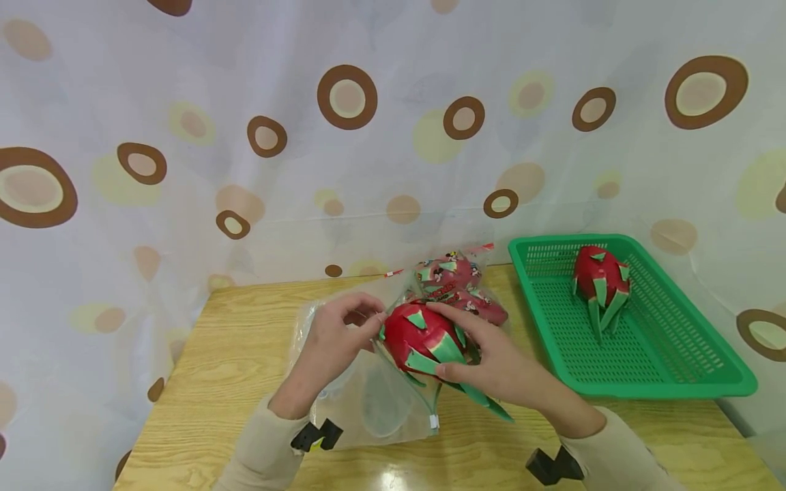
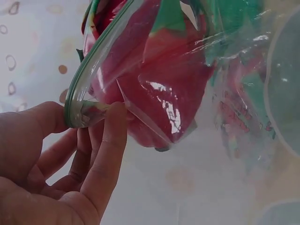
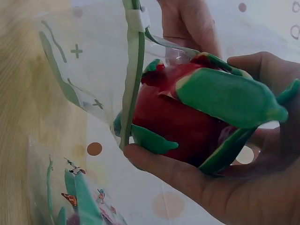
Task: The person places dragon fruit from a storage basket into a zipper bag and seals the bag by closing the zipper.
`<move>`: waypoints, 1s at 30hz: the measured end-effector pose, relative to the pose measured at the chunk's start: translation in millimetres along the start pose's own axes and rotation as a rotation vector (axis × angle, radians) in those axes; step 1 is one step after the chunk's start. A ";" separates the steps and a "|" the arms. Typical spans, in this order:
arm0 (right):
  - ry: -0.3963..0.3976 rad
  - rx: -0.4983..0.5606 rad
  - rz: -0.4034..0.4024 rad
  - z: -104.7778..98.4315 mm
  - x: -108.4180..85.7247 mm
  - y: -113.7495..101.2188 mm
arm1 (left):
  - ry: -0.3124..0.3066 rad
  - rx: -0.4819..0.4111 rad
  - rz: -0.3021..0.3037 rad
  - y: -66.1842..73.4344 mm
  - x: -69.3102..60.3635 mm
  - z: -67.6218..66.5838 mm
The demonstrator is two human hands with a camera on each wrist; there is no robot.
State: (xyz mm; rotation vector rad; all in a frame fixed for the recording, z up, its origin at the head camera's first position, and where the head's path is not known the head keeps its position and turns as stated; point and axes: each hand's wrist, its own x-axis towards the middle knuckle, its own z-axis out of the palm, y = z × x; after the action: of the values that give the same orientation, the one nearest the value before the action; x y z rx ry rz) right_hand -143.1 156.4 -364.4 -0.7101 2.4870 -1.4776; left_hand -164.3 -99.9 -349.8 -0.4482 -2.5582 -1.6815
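Observation:
My right hand (image 1: 500, 358) grips a red dragon fruit (image 1: 417, 337) with long green scales, fingers on one side and thumb on the other. The fruit sits partly inside the mouth of a clear zip bag (image 1: 381, 412). With thumb and fingertips, my left hand (image 1: 334, 334) pinches the bag's edge beside the fruit. In the left wrist view, the fruit's red skin shows through the bag's plastic (image 2: 154, 103). The right wrist view shows the green zip strip (image 3: 134, 70) with its white slider (image 3: 138, 19) across the fruit, whose long scales point out of the bag.
Behind the fruit lies a printed clear bag (image 1: 482, 307) with red, green-scaled fruit inside. A green plastic basket (image 1: 645, 389) stands at the right, holding another dragon fruit (image 1: 598, 276). The wooden table (image 1: 239, 361) ends at a spotted curtain (image 1: 368, 164).

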 end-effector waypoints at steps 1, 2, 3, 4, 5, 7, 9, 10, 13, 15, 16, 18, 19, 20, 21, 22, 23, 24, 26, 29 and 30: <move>-0.008 -0.016 -0.001 0.3 0.2 -0.4 | -0.005 0.017 0.011 0.7 -0.7 0.0; -0.014 -0.032 0.001 0.7 0.3 -0.5 | -0.012 0.030 0.019 1.3 -1.4 0.1; -0.020 -0.042 0.001 1.3 0.5 -0.4 | -0.020 0.041 0.025 2.0 -2.2 0.2; -0.026 -0.053 0.001 1.9 0.9 0.0 | -0.027 0.048 0.033 2.8 -2.9 0.3; -0.031 -0.061 -0.002 2.6 1.4 0.5 | -0.034 0.054 0.039 3.6 -3.4 0.4; -0.040 -0.078 -0.022 3.9 2.7 1.8 | -0.052 0.052 0.045 5.4 -4.6 0.7; -0.046 -0.093 -0.035 5.6 4.0 2.9 | -0.068 0.040 0.056 7.1 -5.6 1.3; -0.049 -0.103 -0.040 6.2 4.5 3.1 | -0.075 0.034 0.066 7.9 -6.2 1.7; -0.048 -0.142 -0.048 7.9 6.3 1.8 | -0.102 0.023 0.108 10.0 -8.2 4.3; -0.045 -0.171 -0.063 8.7 7.9 0.1 | -0.123 0.016 0.140 11.9 -9.9 6.8; -0.045 -0.191 -0.075 9.2 9.1 -0.9 | -0.137 0.012 0.152 12.8 -10.7 8.3; -0.044 -0.225 -0.105 10.2 11.7 -2.6 | -0.174 -0.011 0.166 14.7 -12.6 11.3; -0.045 -0.236 -0.120 10.6 13.0 -3.1 | -0.195 -0.023 0.167 15.8 -13.6 12.8; -0.048 -0.243 -0.129 10.9 14.1 -3.3 | -0.214 -0.033 0.163 16.7 -14.7 14.1; -0.050 -0.243 -0.135 11.1 15.3 -3.1 | -0.233 -0.049 0.159 17.5 -15.9 15.4; -0.054 -0.235 -0.135 11.3 16.5 -2.6 | -0.250 -0.059 0.152 18.2 -17.1 16.5; -0.057 -0.219 -0.126 11.5 17.3 -1.7 | -0.265 -0.069 0.144 19.0 -18.4 17.3; -0.059 -0.198 -0.119 11.9 18.3 -0.3 | -0.278 -0.080 0.136 19.7 -19.8 18.0; -0.063 -0.125 -0.084 13.7 20.4 3.2 | -0.294 -0.093 0.120 21.2 -22.2 19.3; -0.058 0.013 -0.056 18.6 24.4 8.5 | -0.317 -0.119 0.093 22.8 -24.6 21.3; -0.055 0.058 -0.056 20.8 26.3 10.5 | -0.324 -0.132 0.089 23.1 -25.2 22.3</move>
State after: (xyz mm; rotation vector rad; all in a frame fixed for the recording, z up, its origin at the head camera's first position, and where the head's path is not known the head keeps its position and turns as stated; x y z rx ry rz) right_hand -161.7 131.7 -381.2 -0.8052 2.3926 -1.5215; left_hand -131.5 -76.6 -343.3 -0.8978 -2.5939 -1.8895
